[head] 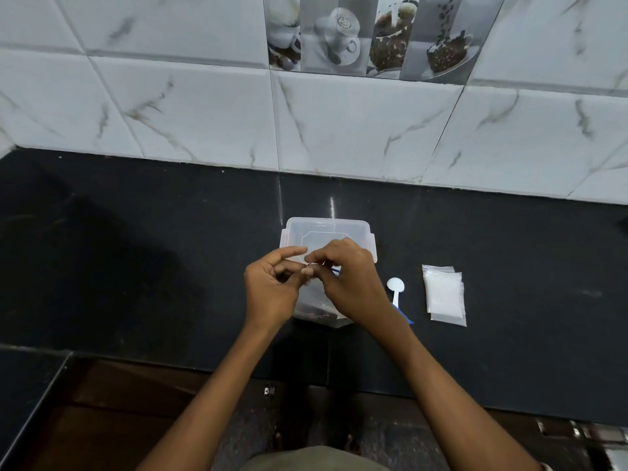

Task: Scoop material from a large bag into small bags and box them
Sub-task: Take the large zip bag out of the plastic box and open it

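Both hands: left hand (272, 290), right hand (346, 280) pinch bag (319, 311) top | hiding box (326, 231) front | spoon (396, 290) right

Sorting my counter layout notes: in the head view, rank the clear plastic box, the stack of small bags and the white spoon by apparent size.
1. Clear plastic box, partly hidden by the hands.
2. Stack of small bags.
3. White spoon, handle partly hidden by the right forearm.

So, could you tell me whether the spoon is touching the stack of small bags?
Apart. The head view shows the spoon lying left of the small bags, with a clear strip of dark counter between them.
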### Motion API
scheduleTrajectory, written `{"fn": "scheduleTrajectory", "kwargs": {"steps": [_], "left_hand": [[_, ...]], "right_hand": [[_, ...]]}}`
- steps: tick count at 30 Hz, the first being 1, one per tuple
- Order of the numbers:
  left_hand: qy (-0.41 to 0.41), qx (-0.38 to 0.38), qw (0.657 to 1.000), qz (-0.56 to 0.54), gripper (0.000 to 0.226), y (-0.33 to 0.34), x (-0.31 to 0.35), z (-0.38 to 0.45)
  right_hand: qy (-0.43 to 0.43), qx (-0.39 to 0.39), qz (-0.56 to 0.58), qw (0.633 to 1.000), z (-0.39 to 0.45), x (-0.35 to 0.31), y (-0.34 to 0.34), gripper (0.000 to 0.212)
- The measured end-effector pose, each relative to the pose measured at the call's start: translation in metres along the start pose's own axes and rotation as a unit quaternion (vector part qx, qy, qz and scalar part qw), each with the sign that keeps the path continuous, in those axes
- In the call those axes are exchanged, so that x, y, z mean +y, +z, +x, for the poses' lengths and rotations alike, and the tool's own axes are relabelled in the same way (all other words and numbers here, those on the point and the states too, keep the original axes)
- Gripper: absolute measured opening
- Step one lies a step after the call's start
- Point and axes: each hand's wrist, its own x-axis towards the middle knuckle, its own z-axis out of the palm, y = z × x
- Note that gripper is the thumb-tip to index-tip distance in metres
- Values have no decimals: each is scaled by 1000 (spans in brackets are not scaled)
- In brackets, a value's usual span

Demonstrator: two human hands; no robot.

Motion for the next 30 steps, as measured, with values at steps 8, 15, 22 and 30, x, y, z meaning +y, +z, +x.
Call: {"fn": "scheduleTrajectory", "kwargs": {"steps": [8,15,22,30], "left_hand": [[22,92,996,-1,36,12,-5,-5],[8,52,999,7,34,15,-8,-5],[-65,-14,998,-15,18,11,-1,4],[-82,128,988,18,25,2,-17,20]], "right_hand": [[52,26,-17,998,-5,-3,0,12],[21,-22,-66,997,-7,0,-13,9],[49,-20,12,999,-1,-1,-22,6],[85,-92,-33,992,2,1,-29,10]]}}
